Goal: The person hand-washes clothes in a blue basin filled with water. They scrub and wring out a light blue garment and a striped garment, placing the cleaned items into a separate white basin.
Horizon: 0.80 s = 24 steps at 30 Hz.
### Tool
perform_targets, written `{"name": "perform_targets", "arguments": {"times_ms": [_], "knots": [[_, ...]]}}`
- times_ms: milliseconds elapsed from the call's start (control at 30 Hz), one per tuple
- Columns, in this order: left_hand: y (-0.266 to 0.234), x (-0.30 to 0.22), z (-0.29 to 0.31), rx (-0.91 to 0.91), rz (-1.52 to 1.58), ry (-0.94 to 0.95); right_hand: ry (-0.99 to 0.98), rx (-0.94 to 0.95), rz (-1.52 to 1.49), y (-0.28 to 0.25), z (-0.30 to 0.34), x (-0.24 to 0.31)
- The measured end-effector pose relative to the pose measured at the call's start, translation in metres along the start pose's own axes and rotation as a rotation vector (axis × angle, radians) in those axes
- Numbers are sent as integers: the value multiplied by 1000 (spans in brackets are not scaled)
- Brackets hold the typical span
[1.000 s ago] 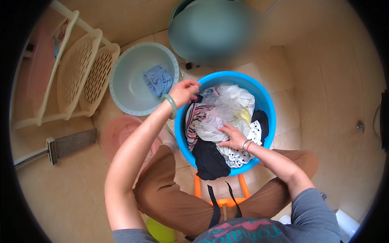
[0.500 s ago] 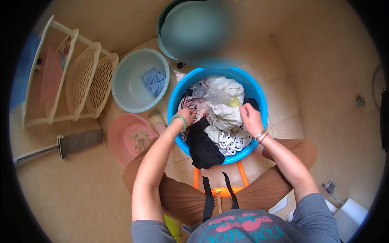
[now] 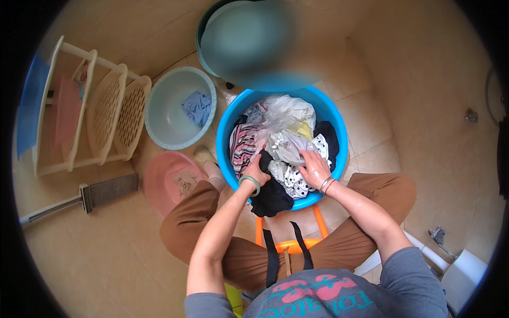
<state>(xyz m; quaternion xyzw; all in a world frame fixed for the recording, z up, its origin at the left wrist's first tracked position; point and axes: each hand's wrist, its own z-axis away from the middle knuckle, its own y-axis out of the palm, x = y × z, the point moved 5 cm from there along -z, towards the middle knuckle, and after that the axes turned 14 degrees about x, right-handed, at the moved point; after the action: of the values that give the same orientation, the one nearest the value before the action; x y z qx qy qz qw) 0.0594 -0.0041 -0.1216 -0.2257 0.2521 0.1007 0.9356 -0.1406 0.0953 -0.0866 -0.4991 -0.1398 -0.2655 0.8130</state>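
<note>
Hands 1st, head cam (only view): L hand (image 3: 255,172) is on the near black cloth (image 3: 272,196), thumb apart from fingers; R hand (image 3: 316,167) lies at the edge of the pale bundle (image 3: 288,148) (cloth or plastic, unclear), half spread, beside the spotted cloth (image 3: 295,183). Can't tell if either grips. Vs. approx. 0.5 s ago: L hand has gone from the striped cloth (image 3: 245,143) to the black cloth; R hand, then pinching up the bundle's edge, is now lower & flatter. Prob. means handling has shifted to the pile's near side. Pile's in 1 blue tub (image 3: 341,127), black cloth lapping its near rim. Tub count: 1 striped cloth, 1 near black cloth, 1 dark cloth (image 3: 330,140) at R, spots in 2 places (1 piece or 2, unclear); pale pieces, no. unclear. Elsewhere: 1 pale green basin (image 3: 167,122) w/ 1 blue cloth (image 3: 197,108), 1 pink basin (image 3: 159,183) w/ beige cloth (image 3: 186,184), 1 rack (image 3: 108,114), 1 mop (image 3: 112,190), 1 orange stool (image 3: 289,246).
</note>
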Motion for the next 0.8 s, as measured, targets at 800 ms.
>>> {"name": "perform_targets", "arguments": {"times_ms": [800], "knots": [[-75,49,-64,-75,-72,27,-37,438,-106,52,-18,18]]}}
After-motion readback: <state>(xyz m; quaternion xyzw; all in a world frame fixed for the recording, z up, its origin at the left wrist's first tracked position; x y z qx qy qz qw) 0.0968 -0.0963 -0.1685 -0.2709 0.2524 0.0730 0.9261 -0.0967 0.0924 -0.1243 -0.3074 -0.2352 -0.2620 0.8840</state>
